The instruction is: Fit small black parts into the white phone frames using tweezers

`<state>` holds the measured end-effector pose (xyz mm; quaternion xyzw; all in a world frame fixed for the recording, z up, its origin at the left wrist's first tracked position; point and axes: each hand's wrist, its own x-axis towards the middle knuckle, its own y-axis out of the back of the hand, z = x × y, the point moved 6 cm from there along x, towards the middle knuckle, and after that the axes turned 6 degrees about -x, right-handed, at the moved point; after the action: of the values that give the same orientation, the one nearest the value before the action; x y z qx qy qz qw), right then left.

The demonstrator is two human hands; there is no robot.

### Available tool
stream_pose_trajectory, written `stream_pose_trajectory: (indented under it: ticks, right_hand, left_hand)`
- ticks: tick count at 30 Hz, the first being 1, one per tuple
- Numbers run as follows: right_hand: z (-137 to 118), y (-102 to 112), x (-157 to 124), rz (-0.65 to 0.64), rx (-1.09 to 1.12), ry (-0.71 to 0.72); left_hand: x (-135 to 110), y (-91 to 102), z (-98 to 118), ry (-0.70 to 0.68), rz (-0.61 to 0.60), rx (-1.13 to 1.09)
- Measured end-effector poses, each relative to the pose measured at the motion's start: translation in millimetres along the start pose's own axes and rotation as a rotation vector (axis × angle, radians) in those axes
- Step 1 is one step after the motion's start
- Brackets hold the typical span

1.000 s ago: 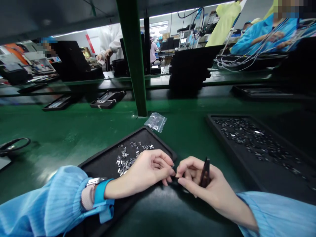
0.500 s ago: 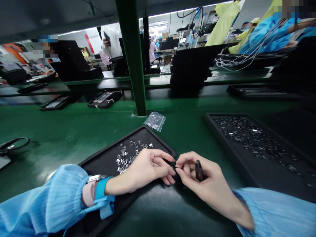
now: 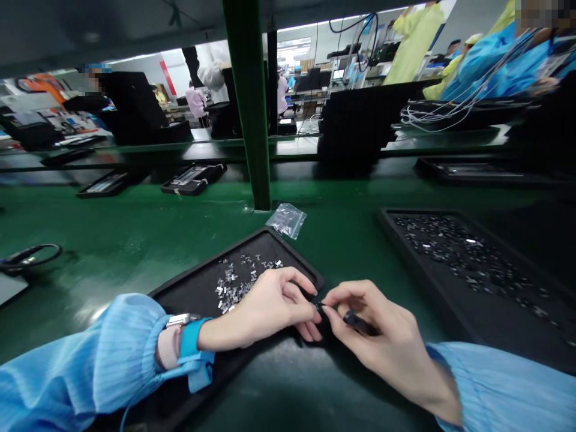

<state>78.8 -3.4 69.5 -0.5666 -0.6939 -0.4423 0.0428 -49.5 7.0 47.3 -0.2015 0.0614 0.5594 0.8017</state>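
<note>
My left hand [image 3: 276,303] is closed in a pinch over the right corner of a black tray [image 3: 184,294]. A tiny dark part [image 3: 320,305] shows between the fingertips of both hands, too small to name. My right hand [image 3: 387,339] pinches at that part with thumb and forefinger, while a short dark stick-like tool [image 3: 360,324] is tucked in its curled fingers. The fingertips of the two hands almost touch. Small silver and black pieces [image 3: 231,288] lie loose in the tray, partly hidden by my left hand.
A second black tray [image 3: 490,321] at the right holds many small dark pieces [image 3: 468,252]. Behind the near tray lies a clear zip bag [image 3: 287,220], close to a green post [image 3: 254,120]. Black cases [image 3: 193,179] sit farther back. Co-workers are beyond the bench.
The dark tool in my right hand has tipped from nearly upright to lying flatter. The hands stay fingertip to fingertip, and the whole view has shifted slightly.
</note>
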Motion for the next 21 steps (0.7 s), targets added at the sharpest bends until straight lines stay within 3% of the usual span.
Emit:
stream_pose_trajectory:
  ticks: [3,9,13,21]
  right_hand:
    - [0.3,0.2,-3.2,0.001,-0.030,0.060]
    - [-6.3,-7.7,-17.2,-0.180,-0.093,0.372]
    - [-1.0,-4.3,-18.2,-0.155,-0.165,0.318]
    - [-6.9,-3.1,-15.0,-0.200,-0.223,0.386]
  left_hand:
    - [0.7,-0.2,-1.0,-0.006,-0.004,-0.006]
    - [5.9,0.0,-3.8,-0.049,-0.013,-0.028]
    - [7.2,0.4,-8.7,-0.066,-0.039,-0.016]
    - [5.4,1.9,-10.4,-0.094,-0.065,0.067]
